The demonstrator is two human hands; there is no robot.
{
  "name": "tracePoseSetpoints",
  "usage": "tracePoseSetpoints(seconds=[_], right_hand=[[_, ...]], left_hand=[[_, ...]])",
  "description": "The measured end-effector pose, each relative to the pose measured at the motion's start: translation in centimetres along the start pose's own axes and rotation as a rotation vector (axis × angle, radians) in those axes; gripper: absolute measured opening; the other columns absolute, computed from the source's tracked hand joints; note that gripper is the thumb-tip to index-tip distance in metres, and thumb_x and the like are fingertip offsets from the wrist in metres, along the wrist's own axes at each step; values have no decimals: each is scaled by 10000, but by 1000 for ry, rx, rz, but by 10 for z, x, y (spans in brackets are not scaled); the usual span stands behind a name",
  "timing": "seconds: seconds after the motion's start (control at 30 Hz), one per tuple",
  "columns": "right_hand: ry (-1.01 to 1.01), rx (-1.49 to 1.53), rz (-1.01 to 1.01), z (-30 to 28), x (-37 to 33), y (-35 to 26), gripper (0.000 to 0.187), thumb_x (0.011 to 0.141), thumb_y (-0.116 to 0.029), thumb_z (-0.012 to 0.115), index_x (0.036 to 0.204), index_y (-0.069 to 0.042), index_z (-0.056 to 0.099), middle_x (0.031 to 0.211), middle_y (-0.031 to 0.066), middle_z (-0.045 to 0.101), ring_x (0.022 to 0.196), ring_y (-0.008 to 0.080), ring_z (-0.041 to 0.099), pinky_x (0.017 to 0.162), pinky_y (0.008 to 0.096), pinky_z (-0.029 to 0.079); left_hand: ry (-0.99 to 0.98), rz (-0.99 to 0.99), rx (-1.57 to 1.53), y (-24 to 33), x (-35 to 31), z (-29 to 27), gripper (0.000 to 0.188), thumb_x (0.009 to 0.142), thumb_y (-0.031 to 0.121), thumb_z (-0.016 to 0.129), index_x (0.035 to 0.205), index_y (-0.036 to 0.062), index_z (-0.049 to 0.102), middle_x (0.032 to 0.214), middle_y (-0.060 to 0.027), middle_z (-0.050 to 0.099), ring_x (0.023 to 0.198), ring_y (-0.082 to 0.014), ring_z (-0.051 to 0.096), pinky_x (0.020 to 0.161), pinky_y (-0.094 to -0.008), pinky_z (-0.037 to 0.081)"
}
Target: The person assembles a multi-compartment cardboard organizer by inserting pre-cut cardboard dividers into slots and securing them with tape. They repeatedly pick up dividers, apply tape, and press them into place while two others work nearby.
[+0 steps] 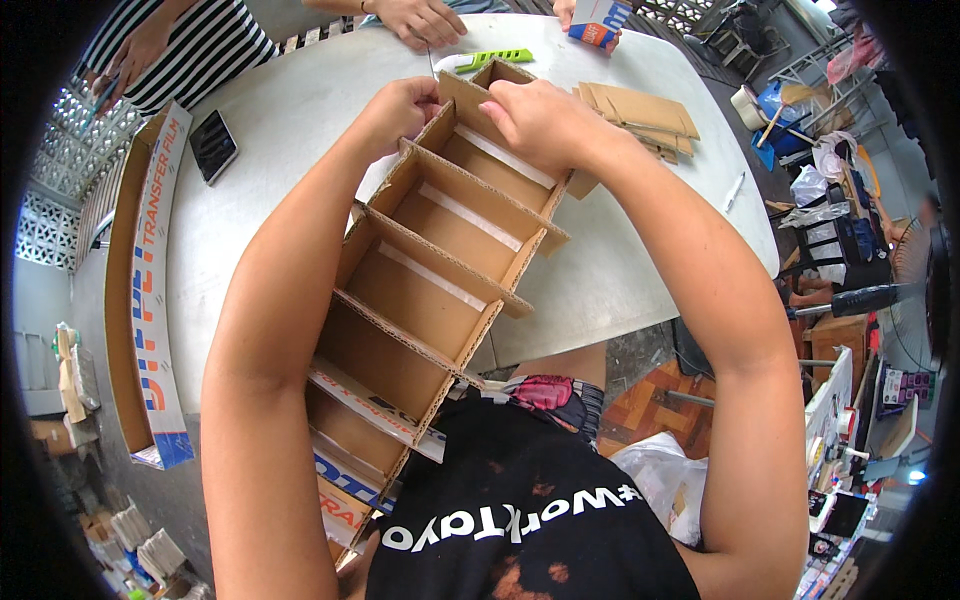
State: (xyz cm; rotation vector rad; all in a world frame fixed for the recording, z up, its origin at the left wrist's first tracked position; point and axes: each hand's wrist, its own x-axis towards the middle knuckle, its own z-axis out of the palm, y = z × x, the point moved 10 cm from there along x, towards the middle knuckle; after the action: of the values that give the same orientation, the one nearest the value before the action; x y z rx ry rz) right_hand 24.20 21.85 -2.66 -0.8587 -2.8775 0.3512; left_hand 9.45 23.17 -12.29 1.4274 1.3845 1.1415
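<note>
A long, narrow brown cardboard box (480, 332) slants from my lap up onto the white table. Several cardboard dividers cross it, splitting it into compartments, and their ends jut past the side walls. White strips run along the inside of some compartments. Near the box's far end, my left hand (400, 112) is closed at the left end of a cardboard divider (462, 95), its fingertips partly hidden. My right hand (540, 122) is closed over the same divider, with the thumb on the near side and the other fingers largely hidden.
On the white table (640, 250) are a green utility knife (490, 60), stacked cardboard pieces (645, 112), a phone (214, 146) and a white pen (735, 190). A long open carton (165, 300) stands left. Other people's hands (420, 20) are across the table.
</note>
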Motion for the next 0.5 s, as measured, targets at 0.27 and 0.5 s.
tracePoseSetpoints(seconds=[0.27,0.5], right_hand=[[21,-2,-42,4,5,6,320,1006,-313,521,972,-1,584,987,262,657,987,455,612,853,517,487],[112,-11,-86,1,-1,2,314,994,-307,545,1000,5,583,980,254,662,980,447,619,833,510,483]], left_hand=[[-44,104,180,5,8,1,178,840,-52,642,999,11,693,902,-30,682,814,-107,577,725,-261,494],[-33,5,178,-2,6,5,181,874,14,684,1053,5,662,912,-12,663,805,-104,578,711,-265,498]])
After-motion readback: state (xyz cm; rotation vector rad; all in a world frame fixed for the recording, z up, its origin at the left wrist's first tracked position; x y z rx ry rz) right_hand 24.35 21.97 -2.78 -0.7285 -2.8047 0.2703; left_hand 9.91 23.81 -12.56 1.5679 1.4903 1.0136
